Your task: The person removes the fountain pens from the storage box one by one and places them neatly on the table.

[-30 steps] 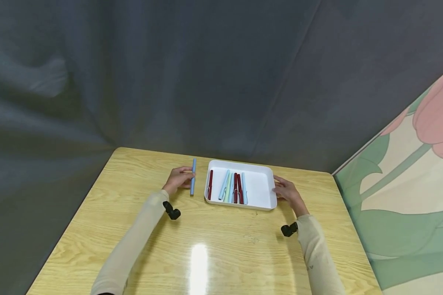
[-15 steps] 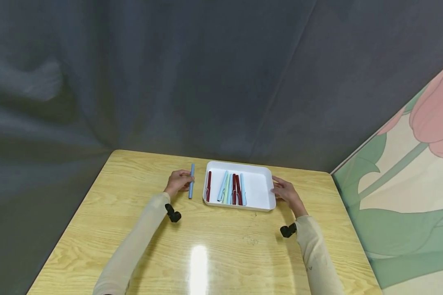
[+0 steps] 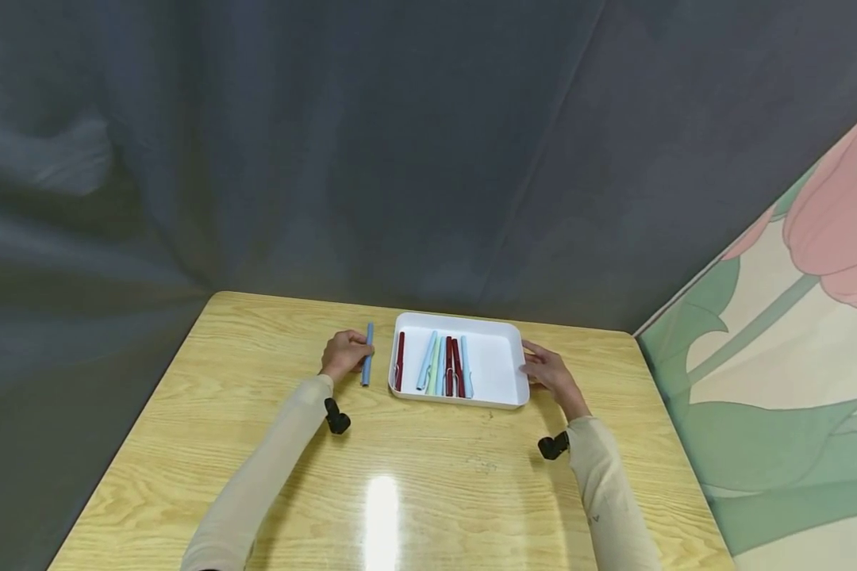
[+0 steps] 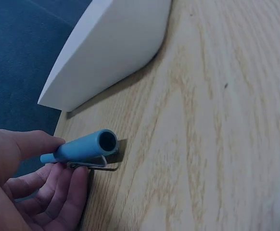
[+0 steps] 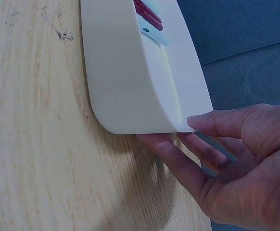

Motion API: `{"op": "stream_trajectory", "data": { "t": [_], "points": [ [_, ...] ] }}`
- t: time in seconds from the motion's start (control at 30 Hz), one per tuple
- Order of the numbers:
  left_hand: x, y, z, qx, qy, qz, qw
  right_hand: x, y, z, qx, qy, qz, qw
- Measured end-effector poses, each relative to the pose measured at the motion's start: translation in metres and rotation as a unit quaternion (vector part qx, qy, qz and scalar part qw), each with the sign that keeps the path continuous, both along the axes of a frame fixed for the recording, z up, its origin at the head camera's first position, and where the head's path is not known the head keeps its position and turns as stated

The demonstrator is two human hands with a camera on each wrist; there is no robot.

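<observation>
From my post I see the left hand (image 3: 344, 354) pinching a blue pen (image 4: 82, 148), beside the white tray (image 3: 498, 361) on its left. The right hand (image 3: 551, 373) pinches the tray's right edge; red, green and pale blue pens (image 3: 449, 366) lie inside.

The tray (image 3: 495, 362) on the table (image 3: 464, 507) has pens (image 3: 449, 363) in it, a lone pen (image 3: 367, 366) just to its left, the right hand (image 3: 550, 373) at its right end, and a curtain (image 3: 400, 159) behind.

White glare (image 3: 382, 519) flaring off the desk (image 3: 486, 507) in front of the tray (image 3: 498, 363), dim cloth (image 3: 371, 159) behind the tray, soft shadow (image 5: 147, 192) under fingers (image 5: 184, 167) at the tray's end, wrist views cooler, duller
</observation>
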State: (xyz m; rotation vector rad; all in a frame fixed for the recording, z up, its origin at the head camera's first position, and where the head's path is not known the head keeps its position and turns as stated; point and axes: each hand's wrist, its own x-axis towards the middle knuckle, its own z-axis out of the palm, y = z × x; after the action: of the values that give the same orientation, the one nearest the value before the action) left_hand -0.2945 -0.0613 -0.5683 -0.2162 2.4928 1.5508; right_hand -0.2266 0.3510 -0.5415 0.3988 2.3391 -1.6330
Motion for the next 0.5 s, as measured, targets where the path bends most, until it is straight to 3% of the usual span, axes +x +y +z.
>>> {"op": "stream_trajectory", "data": {
  "t": [0.23, 0.5],
  "points": [
    [-0.0008, 0.0022, -0.0002, -0.059, 0.012, 0.002, 0.9982, -0.0002, -0.0015, -0.0006, -0.004, 0.001, 0.002, 1.0],
    [0.0011, 0.0034, 0.001, -0.065, 0.014, 0.005, 0.9978, -0.0008, -0.0011, -0.0007, -0.003, -0.001, -0.002, 1.0]
  ]
}}
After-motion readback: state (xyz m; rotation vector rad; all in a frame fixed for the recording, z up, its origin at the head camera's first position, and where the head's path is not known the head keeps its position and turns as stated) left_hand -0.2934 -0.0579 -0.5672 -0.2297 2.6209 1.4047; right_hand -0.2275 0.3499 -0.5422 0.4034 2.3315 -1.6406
